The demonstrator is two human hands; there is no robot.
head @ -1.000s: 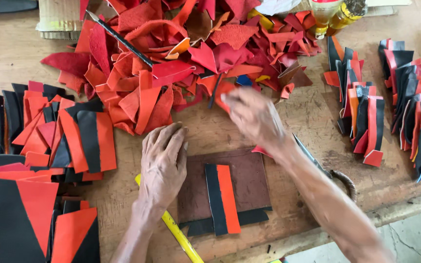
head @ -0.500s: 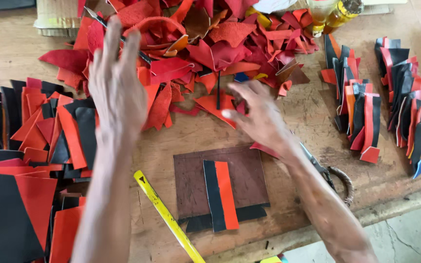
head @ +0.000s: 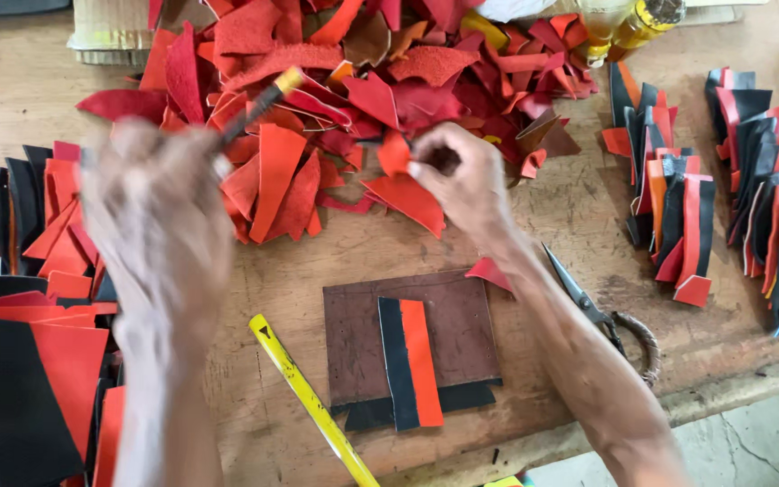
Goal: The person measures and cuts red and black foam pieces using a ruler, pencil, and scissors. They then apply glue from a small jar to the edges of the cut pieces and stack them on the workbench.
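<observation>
The right hand [head: 462,176] pinches a small red leather scrap [head: 396,153] between thumb and fingertips, lifted just above the near edge of the scrap heap [head: 362,81]. The left hand [head: 160,225], blurred, is closed around a thin brush [head: 259,104] whose tip points up and away over the heap. Below the right-hand pinch, toward the body, lies a brown board [head: 353,334] bearing a black-and-orange strip [head: 410,361]; scissors [head: 588,302] rest beside the forearm. The pinch is shallow, so the scrap could slip back among similar pieces, and the swinging brush might smear neighbouring scraps.
</observation>
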